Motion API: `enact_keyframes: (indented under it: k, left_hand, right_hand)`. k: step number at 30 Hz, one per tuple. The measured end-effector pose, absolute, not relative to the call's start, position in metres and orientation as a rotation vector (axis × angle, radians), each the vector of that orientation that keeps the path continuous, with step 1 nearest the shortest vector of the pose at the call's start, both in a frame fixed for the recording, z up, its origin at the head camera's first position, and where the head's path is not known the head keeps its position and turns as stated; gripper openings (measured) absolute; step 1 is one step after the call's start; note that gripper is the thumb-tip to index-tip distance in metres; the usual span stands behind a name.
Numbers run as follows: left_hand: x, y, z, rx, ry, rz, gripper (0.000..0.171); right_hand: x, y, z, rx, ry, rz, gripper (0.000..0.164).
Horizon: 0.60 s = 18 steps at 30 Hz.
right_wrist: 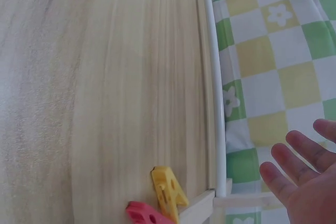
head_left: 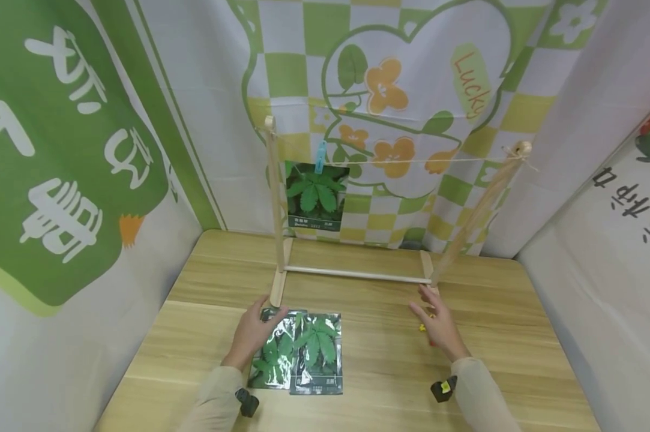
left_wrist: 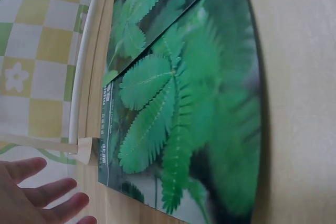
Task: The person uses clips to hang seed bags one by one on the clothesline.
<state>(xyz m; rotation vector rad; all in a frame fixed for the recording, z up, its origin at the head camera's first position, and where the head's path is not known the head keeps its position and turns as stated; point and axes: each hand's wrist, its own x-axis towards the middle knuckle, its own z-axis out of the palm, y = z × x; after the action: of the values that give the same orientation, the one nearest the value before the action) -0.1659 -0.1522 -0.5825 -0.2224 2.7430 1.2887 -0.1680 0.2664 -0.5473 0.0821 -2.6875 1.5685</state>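
Note:
My left hand (head_left: 251, 333) is open at the upper left edge of two green seed packets with leaf pictures; whether it touches them I cannot tell. The right packet (head_left: 316, 360) overlaps the left packet (head_left: 270, 369) on the table. In the left wrist view, that hand's fingers (left_wrist: 58, 190) are spread and hold nothing. My right hand (head_left: 442, 327) is open near the rack's right foot, above a yellow clothespin (right_wrist: 167, 192) and a red clothespin (right_wrist: 147, 212). It holds nothing, and in the head view it partly hides both clothespins.
A wooden rack (head_left: 276, 204) stands at the table's back, with a string (head_left: 433, 160) between its posts and a white bar (head_left: 357, 275) low down. A blue clothespin (head_left: 320, 157) holds another leaf-picture packet (head_left: 316, 201) on the string's left end. A patterned curtain (head_left: 357, 222) hangs behind.

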Motion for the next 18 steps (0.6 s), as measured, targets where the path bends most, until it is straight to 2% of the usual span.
enact_keyframes:
  k: [13, 18]
  left_hand:
    - [-0.157, -0.150, -0.591, -0.329, 2.811, 1.026, 0.098]
    - [-0.153, -0.147, -0.598, -0.361, 2.857, 0.924, 0.093]
  right_hand:
    - [-0.163, 0.268, -0.552, 0.037, -2.688, 1.581, 0.060]
    - [-0.163, 0.272, -0.556, 0.015, -2.689, 1.550, 0.060]
